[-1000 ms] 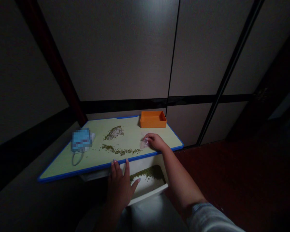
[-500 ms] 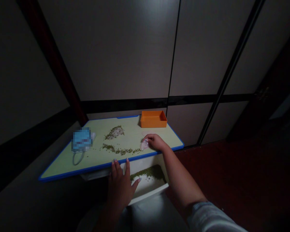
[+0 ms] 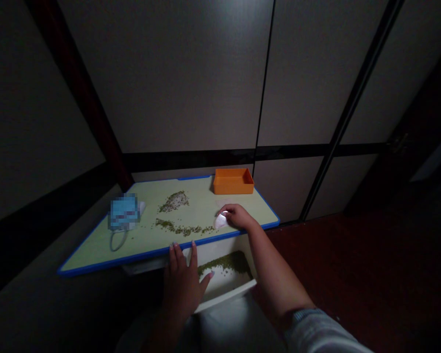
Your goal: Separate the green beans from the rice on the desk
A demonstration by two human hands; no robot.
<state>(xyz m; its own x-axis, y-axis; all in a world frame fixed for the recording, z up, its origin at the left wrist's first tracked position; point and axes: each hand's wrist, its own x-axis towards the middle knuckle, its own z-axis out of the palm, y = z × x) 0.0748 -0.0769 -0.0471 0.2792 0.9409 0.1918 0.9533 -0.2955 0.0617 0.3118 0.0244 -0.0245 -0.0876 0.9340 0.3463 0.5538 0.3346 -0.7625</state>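
My right hand [image 3: 234, 215] rests low over the yellow-green tabletop [image 3: 202, 203], its fingers pinched on a pale, see-through piece [image 3: 220, 223] with a bright white glint. The exact kind of this piece is unclear. A strip of small green beans [image 3: 183, 229] lies just left of it. Farther back is a pile of green beans mixed with pale grains [image 3: 174, 201]. My left hand [image 3: 183, 279] is open, fingertips at the blue table edge and thumb over a white bin [image 3: 226, 296]. More green beans [image 3: 233, 262] lie inside that bin.
An orange open box [image 3: 233, 185] stands at the back right of the table. At the left lies a blurred-out blue packet [image 3: 124, 212] with a grey loop [image 3: 117, 241]. Cabinet panels [image 3: 191, 83] rise behind; dark red floor [image 3: 308, 260] lies to the right.
A bright glint has appeared on the pale piece at my right fingers, which have shifted only slightly. My left hand and the beans look the same.
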